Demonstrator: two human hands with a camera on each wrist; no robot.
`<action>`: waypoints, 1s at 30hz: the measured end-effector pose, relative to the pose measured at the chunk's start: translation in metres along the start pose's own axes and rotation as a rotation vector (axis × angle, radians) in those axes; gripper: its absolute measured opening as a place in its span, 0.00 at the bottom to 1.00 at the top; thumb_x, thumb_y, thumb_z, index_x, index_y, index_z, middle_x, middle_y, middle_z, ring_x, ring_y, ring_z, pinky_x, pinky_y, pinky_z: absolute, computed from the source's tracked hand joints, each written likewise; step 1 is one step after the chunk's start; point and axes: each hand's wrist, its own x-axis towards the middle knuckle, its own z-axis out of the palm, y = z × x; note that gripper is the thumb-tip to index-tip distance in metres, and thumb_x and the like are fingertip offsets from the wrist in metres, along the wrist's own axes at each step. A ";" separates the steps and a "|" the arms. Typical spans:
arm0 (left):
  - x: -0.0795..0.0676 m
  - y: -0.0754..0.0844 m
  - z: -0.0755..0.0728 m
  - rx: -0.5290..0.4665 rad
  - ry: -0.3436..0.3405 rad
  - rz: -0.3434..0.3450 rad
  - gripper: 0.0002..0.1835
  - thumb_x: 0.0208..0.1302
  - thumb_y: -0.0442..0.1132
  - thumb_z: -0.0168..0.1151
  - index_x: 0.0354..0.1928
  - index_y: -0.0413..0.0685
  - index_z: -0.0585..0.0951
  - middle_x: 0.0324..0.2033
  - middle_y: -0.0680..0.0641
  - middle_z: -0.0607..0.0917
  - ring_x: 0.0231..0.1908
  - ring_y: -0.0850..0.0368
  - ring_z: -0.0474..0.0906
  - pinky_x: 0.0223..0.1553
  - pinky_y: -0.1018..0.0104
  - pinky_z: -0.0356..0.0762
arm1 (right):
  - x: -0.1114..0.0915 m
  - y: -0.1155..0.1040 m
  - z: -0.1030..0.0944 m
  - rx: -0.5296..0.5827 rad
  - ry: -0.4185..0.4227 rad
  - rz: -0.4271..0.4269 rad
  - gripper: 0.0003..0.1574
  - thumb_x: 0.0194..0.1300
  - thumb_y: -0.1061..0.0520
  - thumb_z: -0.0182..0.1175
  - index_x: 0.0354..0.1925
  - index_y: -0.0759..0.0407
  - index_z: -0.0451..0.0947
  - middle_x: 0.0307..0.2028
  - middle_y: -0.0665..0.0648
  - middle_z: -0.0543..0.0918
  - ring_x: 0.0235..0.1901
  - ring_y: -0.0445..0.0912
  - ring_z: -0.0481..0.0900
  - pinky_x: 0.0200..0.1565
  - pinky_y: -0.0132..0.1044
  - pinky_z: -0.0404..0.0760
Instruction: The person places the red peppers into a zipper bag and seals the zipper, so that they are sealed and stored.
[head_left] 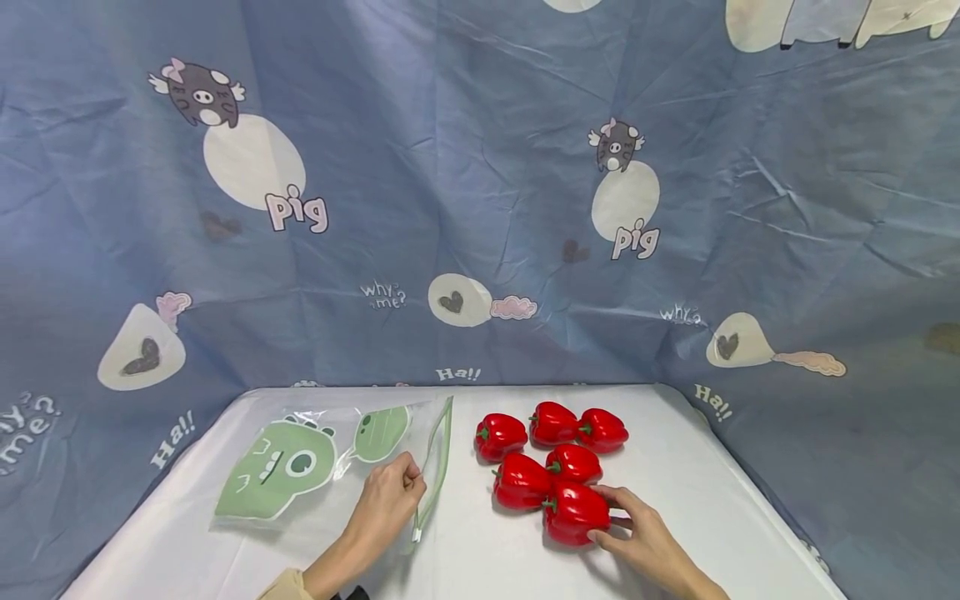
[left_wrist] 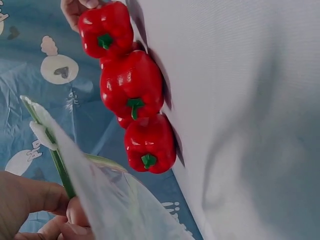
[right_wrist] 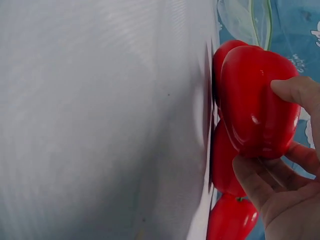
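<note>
A clear zip bag [head_left: 300,467] with green monster prints lies on the left of the white table, its green zip edge [head_left: 444,467] facing right. My left hand [head_left: 386,497] pinches the bag at its mouth, and the left wrist view shows a white slider [left_wrist: 42,134] on the zip just past the fingers. With thumb and fingers, my right hand [head_left: 641,537] grips the nearest red bell pepper [head_left: 573,515] around its blunt end. Its green stem points left, toward the bag. Whether this pepper is off the table is hard to tell.
Several more red bell peppers [head_left: 521,481] sit close together just behind the held one, some touching. The white table [head_left: 690,483] ends at a blue curtain [head_left: 480,208] with pig prints, which hangs behind and along both sides.
</note>
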 end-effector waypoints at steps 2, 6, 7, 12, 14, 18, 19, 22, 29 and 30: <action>-0.001 0.000 0.000 0.007 0.009 0.006 0.08 0.52 0.28 0.59 0.22 0.48 0.74 0.13 0.59 0.71 0.15 0.67 0.64 0.20 0.74 0.63 | 0.000 -0.002 0.000 0.005 0.004 0.008 0.37 0.50 0.47 0.73 0.58 0.53 0.73 0.50 0.52 0.80 0.52 0.51 0.79 0.46 0.38 0.82; -0.003 -0.001 0.000 0.006 0.021 0.010 0.08 0.51 0.28 0.59 0.21 0.49 0.74 0.13 0.59 0.71 0.15 0.68 0.64 0.20 0.74 0.64 | -0.001 -0.007 0.000 0.027 0.027 0.016 0.37 0.49 0.47 0.74 0.57 0.49 0.73 0.49 0.49 0.80 0.51 0.48 0.79 0.45 0.37 0.83; -0.003 -0.002 0.001 0.007 0.023 0.011 0.09 0.51 0.28 0.59 0.21 0.49 0.75 0.13 0.59 0.71 0.15 0.68 0.64 0.20 0.74 0.64 | -0.001 -0.008 0.000 0.035 0.033 0.014 0.37 0.49 0.48 0.74 0.57 0.48 0.74 0.49 0.49 0.80 0.50 0.47 0.79 0.45 0.37 0.83; -0.003 -0.002 0.000 -0.003 0.025 0.007 0.09 0.51 0.28 0.59 0.21 0.49 0.75 0.13 0.59 0.72 0.16 0.68 0.65 0.20 0.74 0.64 | 0.001 -0.011 0.000 0.063 0.057 0.001 0.36 0.49 0.48 0.74 0.56 0.49 0.74 0.48 0.50 0.80 0.47 0.45 0.79 0.43 0.36 0.83; -0.003 -0.002 0.000 -0.007 0.026 0.012 0.09 0.51 0.28 0.59 0.21 0.49 0.75 0.13 0.59 0.72 0.16 0.68 0.65 0.20 0.74 0.64 | 0.002 -0.012 0.001 0.062 0.066 -0.001 0.36 0.49 0.48 0.74 0.56 0.49 0.74 0.47 0.50 0.80 0.47 0.45 0.79 0.43 0.37 0.83; -0.003 -0.002 0.000 -0.014 0.026 0.019 0.09 0.51 0.27 0.59 0.21 0.48 0.74 0.13 0.58 0.72 0.16 0.68 0.64 0.20 0.74 0.64 | 0.005 -0.014 0.003 0.070 0.095 0.000 0.35 0.48 0.48 0.75 0.55 0.45 0.75 0.46 0.47 0.80 0.46 0.43 0.80 0.43 0.36 0.83; -0.003 -0.002 0.000 -0.013 0.026 0.024 0.09 0.51 0.27 0.59 0.21 0.48 0.74 0.13 0.58 0.72 0.16 0.69 0.64 0.20 0.74 0.64 | 0.007 -0.015 0.003 0.076 0.104 -0.001 0.35 0.48 0.48 0.75 0.54 0.44 0.75 0.45 0.45 0.80 0.46 0.42 0.80 0.43 0.35 0.83; -0.003 -0.002 0.000 -0.014 0.028 0.028 0.09 0.51 0.27 0.59 0.21 0.48 0.74 0.13 0.58 0.72 0.16 0.69 0.64 0.20 0.74 0.64 | 0.010 -0.019 0.004 0.097 0.135 -0.026 0.34 0.47 0.48 0.76 0.53 0.40 0.76 0.45 0.42 0.80 0.46 0.40 0.80 0.43 0.33 0.83; -0.003 -0.001 0.000 -0.012 0.045 0.038 0.09 0.51 0.27 0.59 0.21 0.48 0.74 0.13 0.59 0.72 0.16 0.70 0.64 0.19 0.75 0.64 | 0.017 -0.030 0.005 0.102 0.168 -0.126 0.34 0.49 0.46 0.75 0.55 0.42 0.75 0.47 0.43 0.80 0.46 0.42 0.81 0.43 0.32 0.83; -0.003 -0.001 0.000 -0.011 0.051 0.044 0.09 0.51 0.27 0.59 0.21 0.48 0.74 0.13 0.59 0.72 0.16 0.70 0.64 0.19 0.75 0.64 | 0.018 -0.031 0.005 0.114 0.169 -0.130 0.34 0.49 0.47 0.75 0.55 0.42 0.75 0.48 0.44 0.80 0.46 0.42 0.81 0.43 0.33 0.83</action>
